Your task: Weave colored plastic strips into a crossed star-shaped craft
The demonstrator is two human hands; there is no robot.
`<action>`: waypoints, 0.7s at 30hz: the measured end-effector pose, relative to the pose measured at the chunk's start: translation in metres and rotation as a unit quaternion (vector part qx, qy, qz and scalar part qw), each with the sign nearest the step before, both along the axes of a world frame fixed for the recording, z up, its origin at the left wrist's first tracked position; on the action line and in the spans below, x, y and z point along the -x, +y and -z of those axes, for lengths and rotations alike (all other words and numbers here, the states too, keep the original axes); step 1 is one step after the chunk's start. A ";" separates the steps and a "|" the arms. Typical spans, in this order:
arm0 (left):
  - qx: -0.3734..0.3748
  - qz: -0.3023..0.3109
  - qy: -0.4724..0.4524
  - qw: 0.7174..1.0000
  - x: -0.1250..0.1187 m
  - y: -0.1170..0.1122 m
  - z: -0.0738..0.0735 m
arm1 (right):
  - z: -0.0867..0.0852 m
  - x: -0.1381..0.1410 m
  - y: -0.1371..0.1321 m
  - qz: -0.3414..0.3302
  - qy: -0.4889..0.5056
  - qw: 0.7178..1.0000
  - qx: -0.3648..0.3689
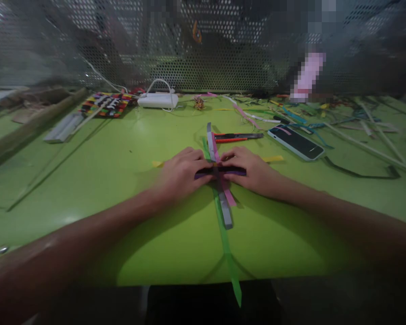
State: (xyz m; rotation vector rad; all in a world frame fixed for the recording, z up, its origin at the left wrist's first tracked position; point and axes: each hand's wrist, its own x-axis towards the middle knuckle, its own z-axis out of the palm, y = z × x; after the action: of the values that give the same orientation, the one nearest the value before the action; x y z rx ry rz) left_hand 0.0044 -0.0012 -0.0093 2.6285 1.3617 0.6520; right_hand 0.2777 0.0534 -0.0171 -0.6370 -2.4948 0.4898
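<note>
Both hands meet over a small cross of flat coloured strips on the green table. My left hand [186, 171] is closed, pinching the left part of a dark purple strip [235, 171] that runs crosswise. From the other side my right hand [245, 167] pinches the same strip. A grey strip [225, 207], a pink strip [229, 195] and a long green strip [226, 246] pass lengthwise between the hands. The green one hangs past the table's near edge. Ends of a yellow strip [274, 159] stick out beyond both hands. The crossing itself is partly covered by fingers.
Beyond the hands lie a red-and-black box cutter [238, 137] and a phone [296, 142]. A white power strip [158, 100], a woven colourful piece [104, 104] and a wooden pole [37, 122] are farther left. Loose strips [304, 119] litter the back right, before a perforated metal panel [223, 63].
</note>
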 end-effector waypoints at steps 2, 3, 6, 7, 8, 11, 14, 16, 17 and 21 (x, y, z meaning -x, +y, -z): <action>-0.008 0.000 -0.004 1.000 0.001 0.001 0.000 | -0.001 0.000 0.001 -0.003 0.007 1.000 0.000; -0.009 -0.001 -0.003 1.000 0.001 0.000 -0.001 | -0.001 0.000 0.001 -0.003 0.009 1.000 -0.001; 0.002 0.010 0.024 1.000 0.002 -0.004 -0.005 | 0.001 0.000 0.001 -0.002 0.012 1.000 -0.011; 0.006 0.014 0.040 0.999 0.003 -0.006 -0.006 | 0.002 0.001 0.001 -0.003 0.014 1.000 -0.017; 0.010 0.017 0.057 0.998 0.003 -0.009 -0.008 | 0.003 0.001 0.000 -0.003 0.014 1.000 -0.022; 0.018 0.021 0.095 0.995 0.003 -0.014 -0.013 | 0.004 0.003 -0.004 0.005 0.005 0.999 -0.045; 0.028 0.020 0.100 0.994 0.002 -0.015 -0.016 | 0.000 0.002 -0.009 0.007 -0.006 0.999 -0.053; 0.032 0.017 0.092 0.995 0.003 -0.014 -0.015 | -0.003 0.002 -0.011 0.003 -0.015 0.999 -0.046; 0.032 0.016 0.088 0.995 0.003 -0.013 -0.014 | -0.004 0.001 -0.012 0.001 -0.019 0.999 -0.043; 0.017 0.016 0.078 0.997 0.005 -0.010 -0.010 | -0.005 -0.001 -0.011 0.003 -0.025 0.999 -0.043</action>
State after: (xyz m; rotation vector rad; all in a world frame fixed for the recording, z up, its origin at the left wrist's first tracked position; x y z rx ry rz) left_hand -0.0002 -0.0110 0.0010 2.7176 1.3532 0.4227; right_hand 0.2783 0.0420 -0.0122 -0.6308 -2.5454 0.3673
